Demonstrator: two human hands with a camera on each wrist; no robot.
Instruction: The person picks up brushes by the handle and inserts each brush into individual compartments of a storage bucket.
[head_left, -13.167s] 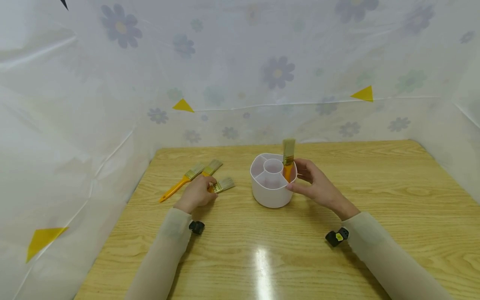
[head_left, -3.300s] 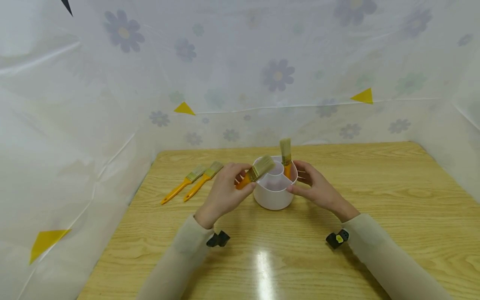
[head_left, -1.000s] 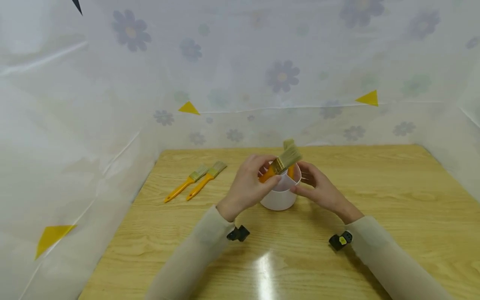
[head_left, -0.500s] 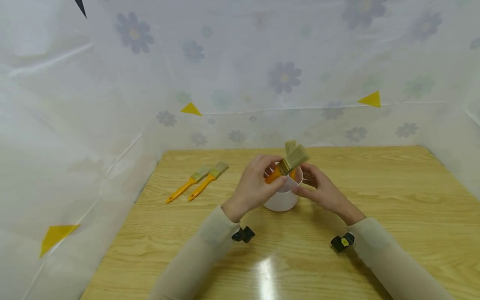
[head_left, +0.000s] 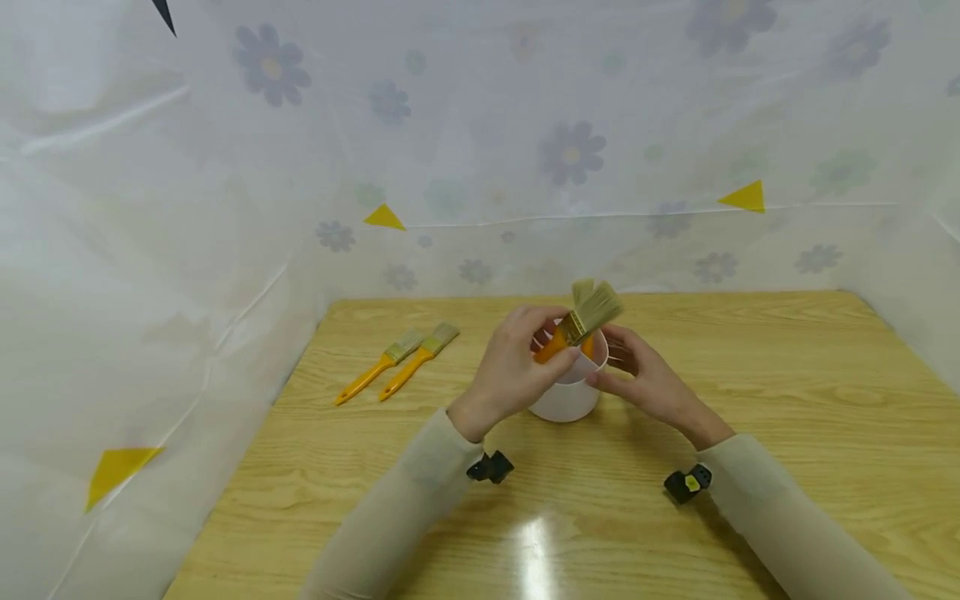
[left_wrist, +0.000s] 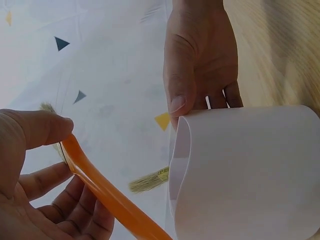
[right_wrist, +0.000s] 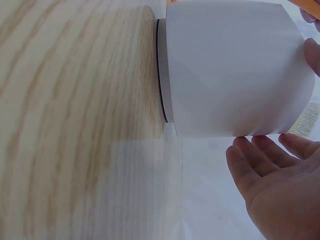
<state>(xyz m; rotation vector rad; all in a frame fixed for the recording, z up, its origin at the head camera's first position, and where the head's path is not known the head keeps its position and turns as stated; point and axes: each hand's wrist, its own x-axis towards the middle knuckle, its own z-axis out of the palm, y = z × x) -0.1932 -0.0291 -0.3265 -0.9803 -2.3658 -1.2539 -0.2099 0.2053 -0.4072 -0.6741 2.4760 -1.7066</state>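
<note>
My left hand (head_left: 506, 367) pinches a paintbrush (head_left: 573, 327) by its orange handle, close to the metal ferrule. The brush tilts, bristles up and to the right, above the white divided holder (head_left: 562, 405). In the left wrist view its orange handle (left_wrist: 112, 197) slants down before the holder's mouth, apart from the rim; its lower end is cut off. My right hand (head_left: 651, 385) grips the holder's right side, thumb at the front rim, fingertips (right_wrist: 243, 143) against the wall. A second paintbrush (head_left: 581, 290) stands in the holder, partly hidden behind the held one.
Two more orange-handled paintbrushes, one (head_left: 367, 380) left of the other (head_left: 408, 372), lie side by side on the wooden table (head_left: 645, 533). White flowered sheeting (head_left: 480, 150) hangs behind the table and along its sides.
My left hand has lifted a paintbrush off the table and carried it right, over the holder. In the last half second it barely moves. My right hand keeps its grip on the holder.
</note>
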